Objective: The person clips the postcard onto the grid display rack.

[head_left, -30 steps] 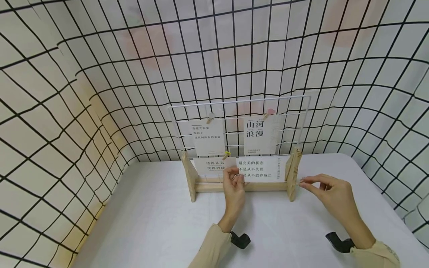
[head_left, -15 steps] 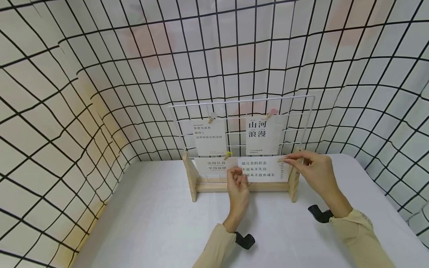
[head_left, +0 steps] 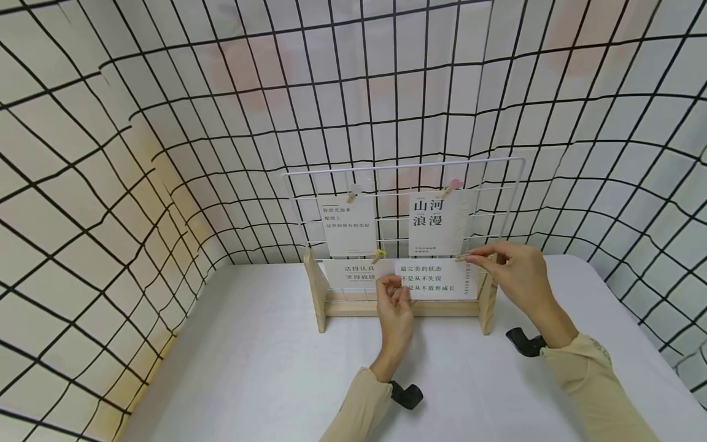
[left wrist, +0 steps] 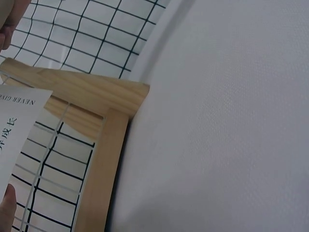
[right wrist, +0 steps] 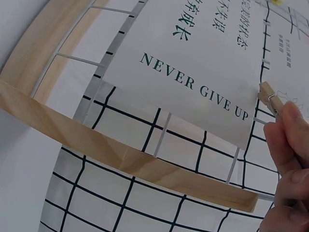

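My left hand (head_left: 395, 310) pinches the left end of a white printed card (head_left: 433, 293), which lies level against the lower right of a white wire grid rack. A small wooden clothespin (right wrist: 271, 99) is between the thumb and index finger of my right hand (head_left: 521, 273). Its tip meets the card's top edge, near the "NEVER GIVE UP" end. In the left wrist view, the card (left wrist: 14, 125) leans in front of the wires, with a fingertip at its lower edge. The grid stands in a wooden base (head_left: 442, 309) with two end supports.
Two upper cards hang from clips, one topped with pink (head_left: 455, 184). A lower left card (head_left: 353, 274) hangs from a yellow-topped clip (head_left: 379, 253). Black wire mesh (head_left: 166, 153) surrounds the white-covered table (head_left: 237, 356) behind and at both sides.
My right hand has come in from beyond the rack's right support, bringing the clothespin to the card's top edge. My left hand keeps its hold on the card.
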A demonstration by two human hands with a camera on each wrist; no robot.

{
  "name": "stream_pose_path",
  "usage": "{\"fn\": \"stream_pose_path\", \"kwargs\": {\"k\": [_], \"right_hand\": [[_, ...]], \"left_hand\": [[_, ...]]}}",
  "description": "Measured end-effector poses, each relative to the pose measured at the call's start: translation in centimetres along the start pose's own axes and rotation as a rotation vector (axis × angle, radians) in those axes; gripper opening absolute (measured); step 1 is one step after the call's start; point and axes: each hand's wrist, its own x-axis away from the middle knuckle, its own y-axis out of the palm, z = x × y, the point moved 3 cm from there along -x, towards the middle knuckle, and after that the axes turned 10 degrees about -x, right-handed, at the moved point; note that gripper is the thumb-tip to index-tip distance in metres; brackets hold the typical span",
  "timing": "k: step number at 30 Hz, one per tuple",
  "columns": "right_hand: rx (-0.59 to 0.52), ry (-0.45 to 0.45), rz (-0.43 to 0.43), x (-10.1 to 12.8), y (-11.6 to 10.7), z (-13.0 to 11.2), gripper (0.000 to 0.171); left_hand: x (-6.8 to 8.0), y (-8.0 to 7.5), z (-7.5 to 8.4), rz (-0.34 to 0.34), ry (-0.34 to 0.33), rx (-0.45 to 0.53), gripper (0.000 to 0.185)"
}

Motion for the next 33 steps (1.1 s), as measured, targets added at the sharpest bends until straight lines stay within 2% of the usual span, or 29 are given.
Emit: {"fn": "stream_pose_path", "kwargs": {"k": [8, 13, 17, 31, 33], "right_hand": [[0.023, 0.0, -0.037, -0.6, 0.0, 0.0, 0.012], [0.042, 0.033, -0.073, -1.0, 0.1, 0.0, 0.01], [0.061, 0.044, -0.095, -1.4, 0.2, 0.0, 0.011], [0.108, -0.022, -0.103, -1.9, 0.4, -0.1, 0.011], [0.107, -0.021, -0.102, -1.8, 0.3, -0.2, 0.011]], "left_hand": [[0.1, 0.4, -0.2, 0.01, 0.014, -0.019, 0.026], [0.1, 0.5, -0.2, 0.024, 0.02, -0.035, 0.026], [0.1, 0.6, -0.2, 0.044, 0.046, -0.042, 0.026], [0.2, 1.1, -0.1, 0.078, 0.126, -0.042, 0.024], [0.2, 1.3, -0.2, 0.08, 0.119, -0.041, 0.024]]}}
